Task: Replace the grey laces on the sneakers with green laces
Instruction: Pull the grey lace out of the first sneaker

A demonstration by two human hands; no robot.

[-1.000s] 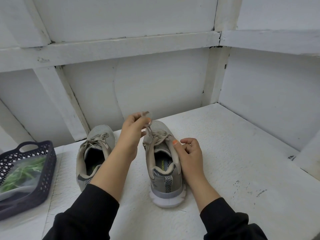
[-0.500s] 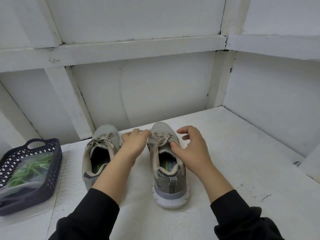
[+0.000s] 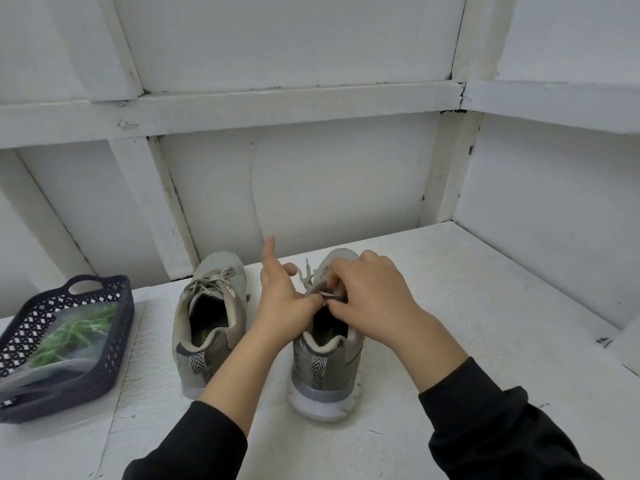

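Grey mesh right sneaker stands mid-desk, toe near the white back wall. Left-hand grip and right-hand grip both pinch its loose grey lace. White painted desk lies bare rightward. The matching grey left sneaker and a dark plastic lattice basket of bagged green laces crowd the left.

Table: white-painted, rough, with small dark scuffs toward its right side.
Left sneaker: grey, upright on its sole, heel nearest the person.
Right sneaker: grey with a white sole, just beside the left one, not touching it.
Basket: dark lattice plastic, at the table's left edge.
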